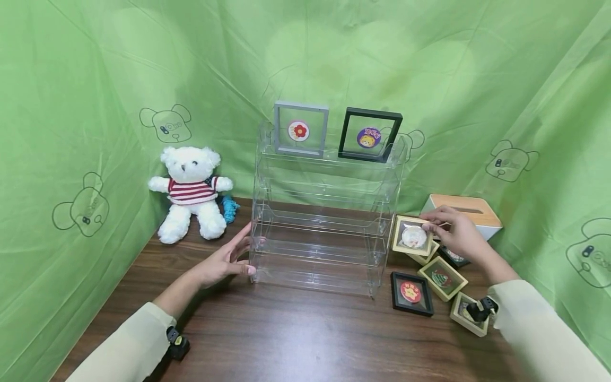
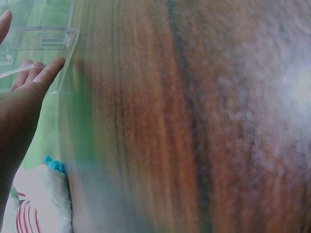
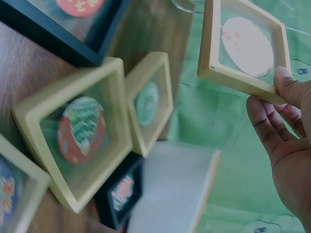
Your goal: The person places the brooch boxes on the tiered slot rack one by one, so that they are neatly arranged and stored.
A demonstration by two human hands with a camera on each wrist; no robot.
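A clear acrylic tiered rack (image 1: 315,249) stands mid-table. My left hand (image 1: 221,265) is at its left side, thumb and fingers spread and fairly straight against the side panel; the left wrist view shows the fingers (image 2: 48,75) along the clear plastic. At the rack's right, my right hand (image 1: 453,231) pinches a light-wood display frame (image 1: 413,236) by its edge, thumb on the front and fingers behind. This frame (image 3: 245,46) holds a pale round badge and is raised above the others. A grey frame (image 1: 301,152) and a black frame (image 1: 365,157) stand on the top tier.
Below the right hand lie several frames, including a black one with a red badge (image 1: 410,292) and a wooden one with a green design (image 1: 441,278). A wood-topped tissue box (image 1: 482,209) sits behind them. A white teddy bear (image 1: 193,196) and blue cord (image 1: 230,209) are at left.
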